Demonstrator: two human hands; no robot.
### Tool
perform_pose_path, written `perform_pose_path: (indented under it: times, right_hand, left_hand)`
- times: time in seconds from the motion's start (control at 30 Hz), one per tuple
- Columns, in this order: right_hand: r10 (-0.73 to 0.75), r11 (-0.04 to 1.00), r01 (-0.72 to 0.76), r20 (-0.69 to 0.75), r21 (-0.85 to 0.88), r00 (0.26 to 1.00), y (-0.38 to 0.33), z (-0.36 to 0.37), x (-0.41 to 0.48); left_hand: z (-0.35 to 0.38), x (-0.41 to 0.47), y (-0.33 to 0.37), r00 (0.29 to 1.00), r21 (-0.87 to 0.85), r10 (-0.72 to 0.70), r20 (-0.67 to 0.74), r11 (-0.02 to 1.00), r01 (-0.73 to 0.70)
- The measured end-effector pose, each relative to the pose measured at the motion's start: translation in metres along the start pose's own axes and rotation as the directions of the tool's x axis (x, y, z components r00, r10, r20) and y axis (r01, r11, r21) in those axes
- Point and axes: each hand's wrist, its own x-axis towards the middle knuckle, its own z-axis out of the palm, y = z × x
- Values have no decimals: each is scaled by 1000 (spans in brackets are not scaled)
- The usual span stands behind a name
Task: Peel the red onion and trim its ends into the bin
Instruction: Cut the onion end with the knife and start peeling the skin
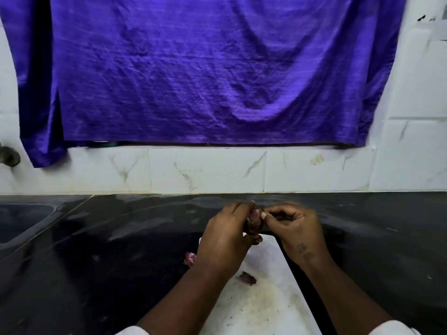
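The white board [261,298] sat closest, a peel scrap [248,278] on it, another [189,258] by its left edge. Above its far edge, the left hand [225,240] gripped the red onion [254,223] (mostly hidden), right hand [294,226] fingertips pinching its skin.

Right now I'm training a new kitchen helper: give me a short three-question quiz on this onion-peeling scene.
1. True or false: the red onion rests on the white board.
2. Which hand cups the onion: A left, B right?
3. Fill in: loose peel scraps lie on the ____.

Key: 1 false, it is held above the board; 2 A, the left hand cups it while the right hand pinches skin at its top; 3 board.
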Motion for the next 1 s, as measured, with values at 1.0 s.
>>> perform_pose_path:
  times: [1.0]
  right_hand:
    - [35,999,-37,66,30,997,4,-7,3]
  left_hand:
    - [7,-2,-7,986,-442,-56,156,889,120]
